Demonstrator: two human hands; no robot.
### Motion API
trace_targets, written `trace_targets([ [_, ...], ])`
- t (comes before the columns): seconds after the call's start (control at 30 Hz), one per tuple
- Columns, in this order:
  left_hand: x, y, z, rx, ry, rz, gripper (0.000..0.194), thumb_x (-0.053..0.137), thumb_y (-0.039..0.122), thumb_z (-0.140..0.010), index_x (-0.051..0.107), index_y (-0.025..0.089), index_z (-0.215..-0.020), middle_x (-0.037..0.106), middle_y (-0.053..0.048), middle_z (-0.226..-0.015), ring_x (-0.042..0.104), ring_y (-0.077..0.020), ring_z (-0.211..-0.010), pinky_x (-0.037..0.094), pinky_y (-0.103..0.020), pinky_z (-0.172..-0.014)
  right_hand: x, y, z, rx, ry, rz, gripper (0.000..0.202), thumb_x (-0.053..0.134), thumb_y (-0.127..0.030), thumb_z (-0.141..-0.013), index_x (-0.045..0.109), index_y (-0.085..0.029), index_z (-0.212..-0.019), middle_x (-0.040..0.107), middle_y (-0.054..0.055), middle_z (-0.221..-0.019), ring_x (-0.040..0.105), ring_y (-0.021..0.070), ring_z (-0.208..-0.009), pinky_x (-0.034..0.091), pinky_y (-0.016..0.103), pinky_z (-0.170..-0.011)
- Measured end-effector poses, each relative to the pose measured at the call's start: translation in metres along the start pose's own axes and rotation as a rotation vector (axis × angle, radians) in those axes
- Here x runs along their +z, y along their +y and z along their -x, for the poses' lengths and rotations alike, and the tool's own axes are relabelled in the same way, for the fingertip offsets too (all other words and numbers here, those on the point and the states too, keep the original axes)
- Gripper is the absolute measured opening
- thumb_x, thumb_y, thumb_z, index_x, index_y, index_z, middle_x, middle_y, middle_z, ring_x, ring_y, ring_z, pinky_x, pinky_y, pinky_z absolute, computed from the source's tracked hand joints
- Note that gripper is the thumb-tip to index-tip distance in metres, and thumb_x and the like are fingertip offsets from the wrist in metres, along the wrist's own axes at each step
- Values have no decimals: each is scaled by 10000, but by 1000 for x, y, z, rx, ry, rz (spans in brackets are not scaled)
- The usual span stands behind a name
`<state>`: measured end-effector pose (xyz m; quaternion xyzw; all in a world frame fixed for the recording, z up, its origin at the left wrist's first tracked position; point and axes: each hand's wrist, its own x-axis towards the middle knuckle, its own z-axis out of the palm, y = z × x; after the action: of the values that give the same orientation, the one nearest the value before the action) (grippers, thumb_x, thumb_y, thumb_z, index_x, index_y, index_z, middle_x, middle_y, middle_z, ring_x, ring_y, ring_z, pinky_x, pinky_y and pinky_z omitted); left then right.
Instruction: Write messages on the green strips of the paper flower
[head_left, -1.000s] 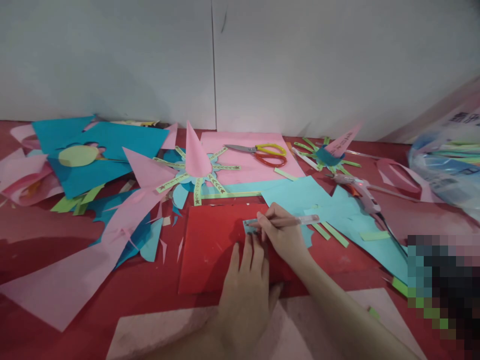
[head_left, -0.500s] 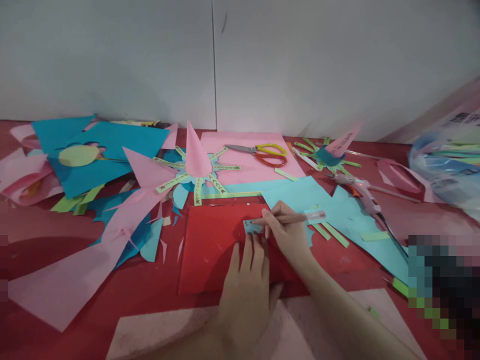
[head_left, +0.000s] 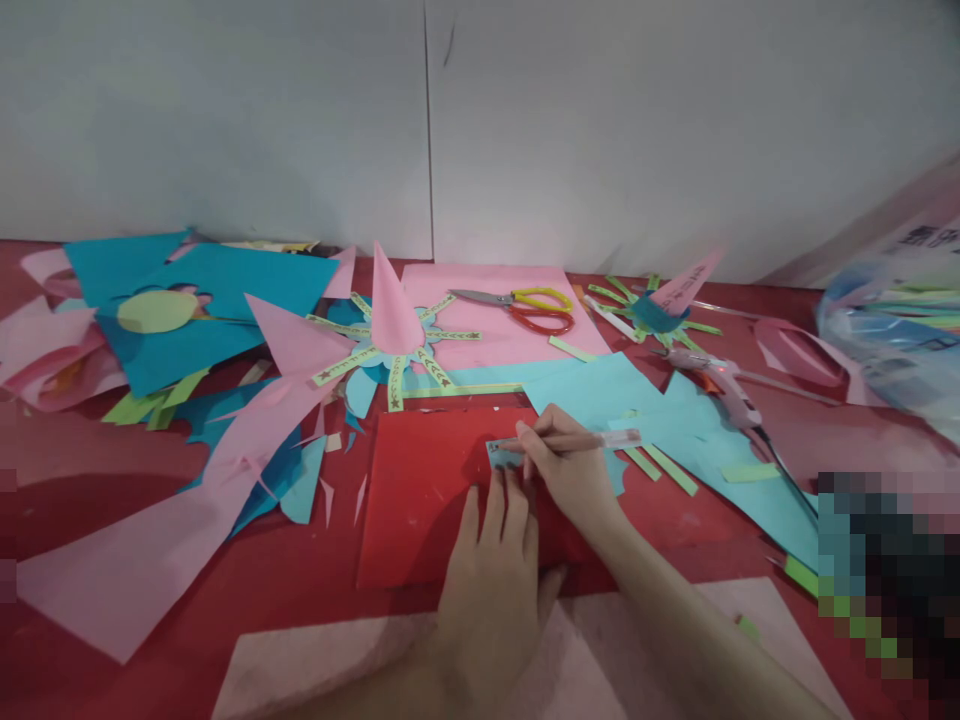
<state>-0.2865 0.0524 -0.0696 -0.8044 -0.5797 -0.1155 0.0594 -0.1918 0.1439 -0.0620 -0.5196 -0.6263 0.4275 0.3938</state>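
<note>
A small light-blue paper piece [head_left: 504, 456] with dark pen marks lies on a red board [head_left: 420, 490]. My left hand [head_left: 495, 560] rests flat over the board, fingers stretched out, its fingertips on the lower edge of the paper. In my right hand [head_left: 566, 465] is a pen [head_left: 592, 440], its tip touching the paper near the marks. Behind the board, a pink paper cone [head_left: 394, 310] stands on a flower-like base with green strips that carry drawn patterns. A second, smaller pink cone [head_left: 682, 285] with writing stands farther right.
Scissors [head_left: 517, 305] with yellow and red handles lie on pink paper at the back. A glue gun [head_left: 716, 380] with a lit red spot lies on the right. Blue sheets [head_left: 202, 310] and pink scraps [head_left: 150, 560] cover the left. A plastic bag [head_left: 900, 320] sits far right.
The pen and my right hand have shifted slightly left, and a little more dark marking shows on the small paper. My left hand stays in place.
</note>
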Motion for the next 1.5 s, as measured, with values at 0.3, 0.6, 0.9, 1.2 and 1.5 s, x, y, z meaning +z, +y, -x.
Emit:
trace_targets([
  [0.3, 1, 0, 0, 3, 12, 5, 491, 381, 445, -804, 571, 101, -1098, 520, -123, -1219, 423, -274, -1155, 372, -407, -924, -1, 1, 1, 3, -2, -13, 281, 504, -343, -809, 381, -231, -584, 458, -73, -385, 596, 152, -502, 453, 242, -533],
  [0.6, -1, 0, -1, -1, 16, 5, 495, 377, 443, -808, 570, 92, -1100, 529, -130, -1205, 421, -279, -1154, 369, -408, -929, -2, 0, -1, -38, 12, -19, 268, 504, -355, -815, 416, -220, -601, 533, -49, -437, 555, 126, -443, 423, 224, -482],
  [0.9, 0, 0, 0, -4, 8, 10, 495, 376, 435, -809, 553, 94, -1121, 506, -130, -1233, 415, -277, -1163, 375, -404, -924, 0, -2, 0, -26, 19, 17, 277, 497, -356, -819, 397, -226, -596, 478, -67, -406, 576, 130, -472, 465, 237, -546],
  [1.2, -1, -1, -1, 8, -30, -2, 491, 334, 415, -830, 542, 88, -1133, 493, -137, -1244, 403, -283, -1174, 370, -416, -927, 0, -3, 1, -30, 36, 6, 271, 489, -356, -820, 374, -241, -603, 462, -62, -397, 647, 182, -643, 494, 275, -630],
  [1.5, -1, 0, 0, -3, -8, 19, 493, 362, 432, -820, 560, 87, -1112, 495, -136, -1244, 402, -282, -1171, 366, -412, -932, -1, -1, 1, -39, 36, -3, 267, 488, -328, -813, 373, -239, -589, 442, -76, -396, 577, 145, -478, 485, 271, -591],
])
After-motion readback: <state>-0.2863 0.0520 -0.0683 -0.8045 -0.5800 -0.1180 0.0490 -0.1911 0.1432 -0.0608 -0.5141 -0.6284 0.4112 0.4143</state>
